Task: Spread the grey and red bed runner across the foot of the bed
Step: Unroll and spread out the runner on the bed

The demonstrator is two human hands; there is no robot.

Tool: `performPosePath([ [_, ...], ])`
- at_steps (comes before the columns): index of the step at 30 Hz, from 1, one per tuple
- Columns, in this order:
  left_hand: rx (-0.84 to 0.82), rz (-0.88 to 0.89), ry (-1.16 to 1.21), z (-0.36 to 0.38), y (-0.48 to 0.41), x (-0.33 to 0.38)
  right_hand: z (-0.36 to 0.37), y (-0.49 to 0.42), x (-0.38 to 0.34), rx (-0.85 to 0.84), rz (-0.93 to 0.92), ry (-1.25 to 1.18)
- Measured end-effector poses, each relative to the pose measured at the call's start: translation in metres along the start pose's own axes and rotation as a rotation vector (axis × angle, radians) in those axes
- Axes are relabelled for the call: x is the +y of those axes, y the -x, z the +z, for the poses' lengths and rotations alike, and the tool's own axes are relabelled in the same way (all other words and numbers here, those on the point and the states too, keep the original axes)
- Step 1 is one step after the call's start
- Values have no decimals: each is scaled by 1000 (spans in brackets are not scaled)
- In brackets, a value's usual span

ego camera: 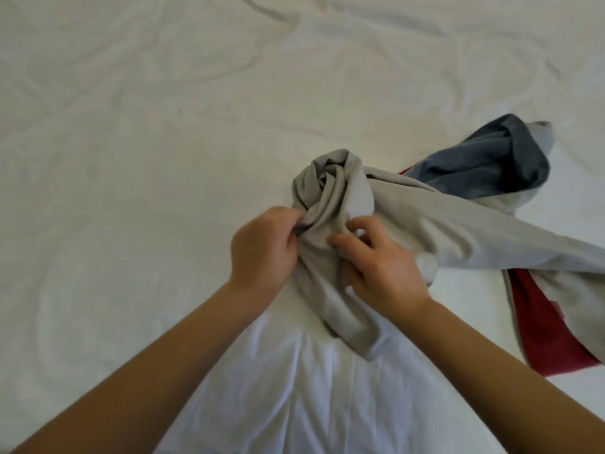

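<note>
step in hand: untangling, not spreading yet. the bed runner (409, 224) is bunched and twisted into a knot-like wad near the middle of the bed (131, 142), closer to the near edge than the far one, with the rest trailing off toward the right edge.

left to right: left hand (262, 247) comes in from the near-left, forearm angled up across the white sheet, fingers curled into the left side of the grey wad, grasping a fold of it. right hand (383, 267) sits just beside it on the right, fingers bent and digging into the grey cloth, thumb side toward the wad; it looks like a pinch on a fold, grasping the runner too. both wrists low, hands nearly touching across the twist.

further right: grey length runs out to the right edge, dark blue-grey patch at the far right, red strip showing under it near the right edge.

next move, judged: pull the hands apart to loosen the twist, find an end or a long edge, then draw it out flat along the foot. risk: tugging could tighten the twist.
</note>
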State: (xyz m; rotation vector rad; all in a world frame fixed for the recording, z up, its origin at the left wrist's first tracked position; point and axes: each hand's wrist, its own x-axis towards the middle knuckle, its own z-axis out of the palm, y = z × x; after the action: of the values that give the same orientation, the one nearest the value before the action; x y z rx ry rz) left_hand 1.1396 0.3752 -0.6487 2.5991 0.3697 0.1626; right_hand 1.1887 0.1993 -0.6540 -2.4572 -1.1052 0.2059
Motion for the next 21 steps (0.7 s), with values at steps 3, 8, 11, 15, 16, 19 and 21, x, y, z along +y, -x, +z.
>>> performPosePath([
  [3,62,55,-54,-31,-17,-22,11,-19,-35,34,-8,-83],
  [8,74,151,-165,-68,-47,-61,30,-62,-88,112,-20,-212],
  [11,-3,124,-286,-71,-61,-90,49,-79,-107,33,-3,-222],
  [15,-95,-105,-257,-62,-63,-112,74,-88,-106,-283,101,-145],
  [16,-62,-97,-215,-58,-58,-110,71,-87,-102,-294,97,-167],
  [19,4,-11,-106,-38,-36,-86,49,-81,-83,-59,71,-226],
  [21,-61,-13,-35,-24,-20,-71,35,-75,-62,103,79,-119],
])
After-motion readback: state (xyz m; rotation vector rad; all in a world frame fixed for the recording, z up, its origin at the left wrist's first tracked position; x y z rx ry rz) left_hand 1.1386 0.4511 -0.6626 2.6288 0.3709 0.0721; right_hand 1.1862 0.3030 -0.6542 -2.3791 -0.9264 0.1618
